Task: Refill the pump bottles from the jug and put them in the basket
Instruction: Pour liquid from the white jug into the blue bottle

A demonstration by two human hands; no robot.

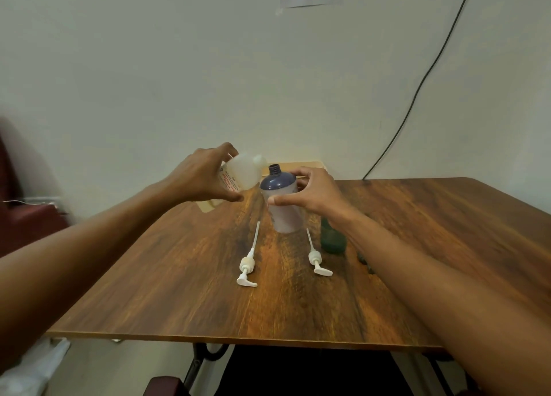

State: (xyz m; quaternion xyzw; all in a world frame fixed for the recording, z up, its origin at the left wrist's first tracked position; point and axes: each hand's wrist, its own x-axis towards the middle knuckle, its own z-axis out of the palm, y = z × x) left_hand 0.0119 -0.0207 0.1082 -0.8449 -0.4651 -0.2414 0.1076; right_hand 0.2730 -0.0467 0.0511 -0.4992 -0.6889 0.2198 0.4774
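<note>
At the centre of the wooden table [417, 216], an uncapped blue bottle [277, 184] stands upright with its threaded neck open. The right hand [316, 196] grasps it from the right, thumb on the near face and fingers curled round the far side. Just left of the bottle neck and slightly above it, the left hand [205, 175] grips a translucent white jug [241, 172], tilted so that its spout points toward the neck; spout and neck lie close but apart. In front of the bottle, two white pump heads lie flat with their dip tubes pointing toward it: one to the near left [247, 264], one to the near right [316, 260]. A green bottle [331, 237] stands just right of the blue bottle, partly hidden by the right forearm. Behind the bottle shows the pale rim of a basket [304, 165]
</note>
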